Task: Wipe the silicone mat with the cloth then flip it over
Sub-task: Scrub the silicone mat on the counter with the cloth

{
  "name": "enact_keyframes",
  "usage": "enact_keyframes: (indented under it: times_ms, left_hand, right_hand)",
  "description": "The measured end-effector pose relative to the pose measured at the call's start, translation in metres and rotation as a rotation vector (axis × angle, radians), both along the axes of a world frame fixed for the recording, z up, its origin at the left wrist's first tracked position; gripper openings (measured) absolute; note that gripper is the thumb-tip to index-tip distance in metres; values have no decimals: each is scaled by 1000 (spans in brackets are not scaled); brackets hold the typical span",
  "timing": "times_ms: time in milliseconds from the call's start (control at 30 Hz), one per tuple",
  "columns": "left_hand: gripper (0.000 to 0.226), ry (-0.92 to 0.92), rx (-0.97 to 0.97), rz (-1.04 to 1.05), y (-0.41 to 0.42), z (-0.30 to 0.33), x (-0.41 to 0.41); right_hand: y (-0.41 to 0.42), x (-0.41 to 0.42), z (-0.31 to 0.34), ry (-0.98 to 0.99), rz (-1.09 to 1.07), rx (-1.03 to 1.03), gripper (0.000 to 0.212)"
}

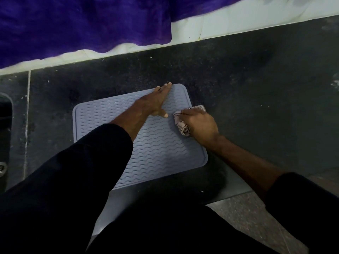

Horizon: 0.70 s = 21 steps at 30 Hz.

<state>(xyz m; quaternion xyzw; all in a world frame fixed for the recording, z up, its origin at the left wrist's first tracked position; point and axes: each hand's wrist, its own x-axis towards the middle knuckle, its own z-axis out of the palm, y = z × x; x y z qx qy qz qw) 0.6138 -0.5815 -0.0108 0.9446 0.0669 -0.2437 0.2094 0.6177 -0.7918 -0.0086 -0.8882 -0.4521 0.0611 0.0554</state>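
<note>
Two hands are on the mat (152, 143) at once; it lies flat on the dark counter (256, 88), ribbed side up, its long axis running from the near right corner to the far left, slightly skewed to the counter's front edge. The left hand (156, 101) reaches across to the far right part of the mat, fingers straight and close together, thumb spread, palm pressing down to pin it; it holds nothing. The right hand (200, 123) sits at the mat's right edge with its fingers curled round a bunched cloth (180, 123), part of which sticks out on the thumb side and part beyond the knuckles.

What matters for the coming stroke is direction: nearly all the mat's open surface lies to the left of and nearer than the cloth, so the wipe likely has to travel leftward and toward the body, along the ribs; the pinning hand lies just beside the cloth on that side and would have to shift for a full pass. Wiping seems to be in hand, the flip not yet begun; for that, the right hand is nearer a free edge.

At the far left a dark sink (5, 125) shows only partly; its contents cannot be made out. A purple cloth (82, 24) hangs along the white wall (229, 22) behind.
</note>
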Motion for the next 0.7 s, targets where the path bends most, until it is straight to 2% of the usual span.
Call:
enact_keyframes:
  times_ms: [67, 233, 467, 567, 700]
  left_hand:
    - [120, 2, -20, -6, 1, -1, 0]
    - [119, 1, -52, -17, 6, -2, 2]
    - [120, -16, -16, 41, 0, 3, -6]
    - [111, -112, 77, 74, -11, 11, -22]
    - [88, -238, -41, 186, 20, 5, -65]
  right_hand:
    - [-13, -18, 4, 10, -17, -16, 38]
    - [-61, -69, 8, -2, -16, 91, 33]
    - [-99, -112, 3, -18, -25, 11, 29]
    - [-97, -109, 8, 86, -94, -50, 39]
    - [-80, -92, 28, 204, -181, -201, 26]
